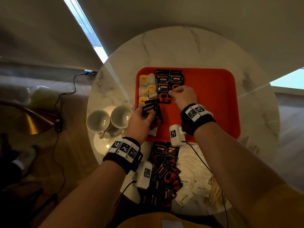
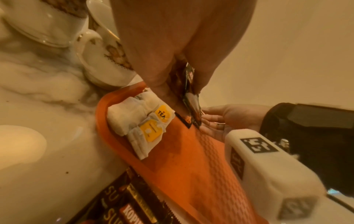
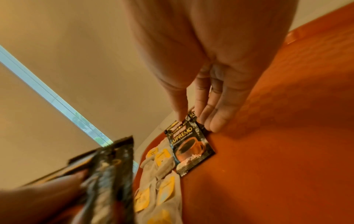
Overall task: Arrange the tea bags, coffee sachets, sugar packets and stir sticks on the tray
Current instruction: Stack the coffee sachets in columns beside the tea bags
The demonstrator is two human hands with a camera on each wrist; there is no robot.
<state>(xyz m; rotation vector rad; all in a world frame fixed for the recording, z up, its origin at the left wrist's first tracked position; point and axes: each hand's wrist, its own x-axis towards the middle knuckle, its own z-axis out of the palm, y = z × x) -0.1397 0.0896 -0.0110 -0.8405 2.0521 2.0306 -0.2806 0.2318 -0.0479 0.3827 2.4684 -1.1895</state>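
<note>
Gripping a small stack of black foil coffee sachets (image 1: 152,112) over the orange plastic tray's (image 1: 213,102) near-left corner, the left hand (image 1: 141,122) sits beside the right hand (image 1: 184,96), whose fingertips press the laid coffee row (image 1: 169,86) just beyond, long axes pointing away

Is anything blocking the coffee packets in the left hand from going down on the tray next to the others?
Nothing visible does. The left hand holds coffee sachets just above the orange tray; bare tray lies beside the laid sachets.
</note>
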